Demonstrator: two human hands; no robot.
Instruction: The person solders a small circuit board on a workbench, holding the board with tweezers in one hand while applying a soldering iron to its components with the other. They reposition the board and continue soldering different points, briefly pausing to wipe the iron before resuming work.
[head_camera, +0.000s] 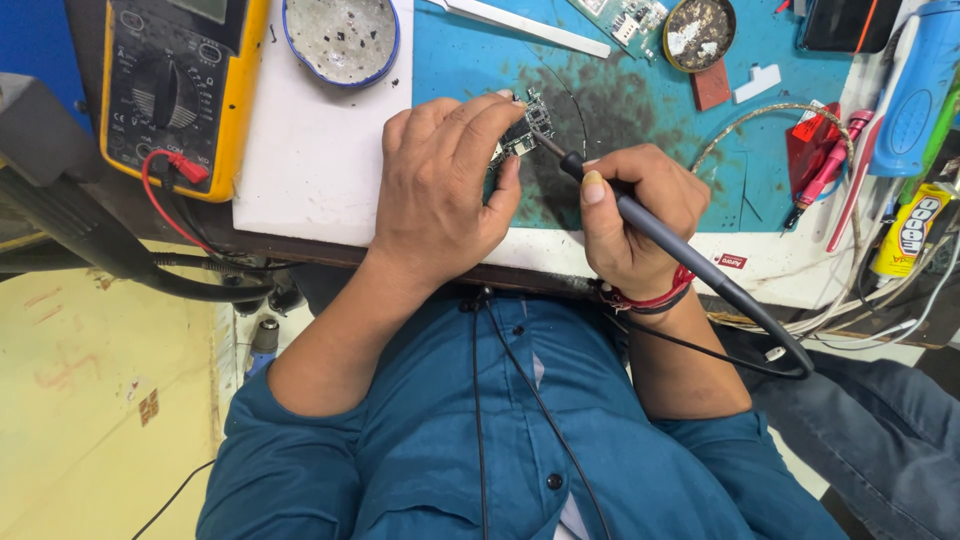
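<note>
I look down at a work table. It has a blue-green mat (780, 90) on it, with a big black burnt patch in the middle. To the left of the mat is a white board (310, 160). On the far side of the board sits a little blue-rimmed dish (340, 38) with grey dust and black bits in it. Further left is a yellow meter (175, 90) with a red plug and wire. Far past my hands there is a round tin (700, 32) and a white strip (520, 24). Way out to the right of my right hand I see a red tool (818, 150), a blue tool handle (915, 95) and a yellow tube (912, 232). The floor at the lower left is pale yellow. I have a blue shirt on.

My left hand (440, 185) is curled over a small circuit board (522, 130). My fingertips (505, 102) press on its far edge and my thumb is on the near side, so the board is pinched between them. It lies on the dark patch, mostly hidden under my fingers.

My right hand (635, 215) is closed tight around a dark soldering iron (650, 225), held like a pen. Its thin tip pokes out to the left of my right thumb and touches the small board, just beside my left fingertips. The iron's cord runs back past my wrist.
</note>
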